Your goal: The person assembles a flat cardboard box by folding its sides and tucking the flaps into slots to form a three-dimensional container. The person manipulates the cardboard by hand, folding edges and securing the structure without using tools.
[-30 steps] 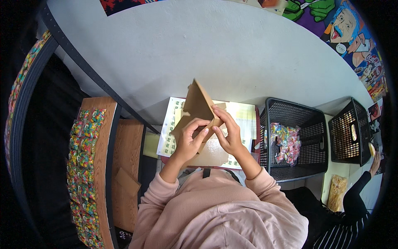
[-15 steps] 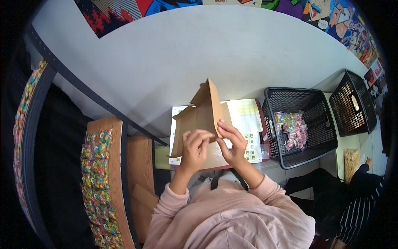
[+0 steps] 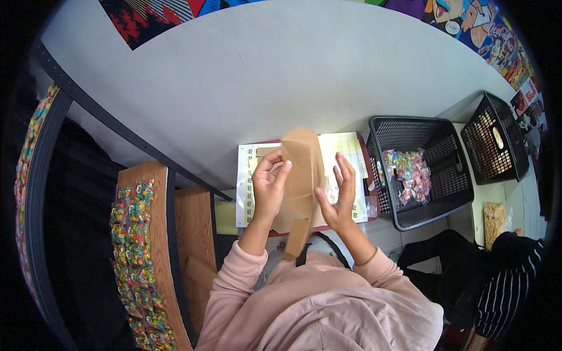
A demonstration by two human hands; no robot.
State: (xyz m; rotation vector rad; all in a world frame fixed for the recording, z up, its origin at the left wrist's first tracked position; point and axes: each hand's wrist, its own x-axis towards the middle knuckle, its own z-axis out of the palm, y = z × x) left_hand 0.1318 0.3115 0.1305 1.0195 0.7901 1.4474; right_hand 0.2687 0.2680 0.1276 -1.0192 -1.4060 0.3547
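Observation:
A brown cardboard box (image 3: pixel 300 175), partly folded and blurred by motion, stands tilted between my hands above the table. At its left edge my left hand (image 3: pixel 270 186) is closed, thumb and curled fingers on the cardboard. My right hand (image 3: pixel 339 196) is open on the other side, fingers spread and pointing up, the thumb close to the box's right edge. Whether that thumb touches the cardboard I cannot tell. A long narrow flap hangs down from the box toward my lap. Under it lie printed sheets (image 3: pixel 249 202) on a red-edged tabletop.
To the right stands a black mesh crate (image 3: pixel 404 219) with wrapped candies (image 3: pixel 410 175); another black crate (image 3: pixel 489 146) is beyond it. A bag of yellowish snacks (image 3: pixel 494 219) and a person in a striped top (image 3: pixel 506 286) are at far right. Left, a wooden shelf (image 3: pixel 143 169) bears colourful candy packs (image 3: pixel 137 245).
The box has turned, so its side now faces me and a flap swings down. My right hand has let go and opened; my left hand has moved up along the left edge.

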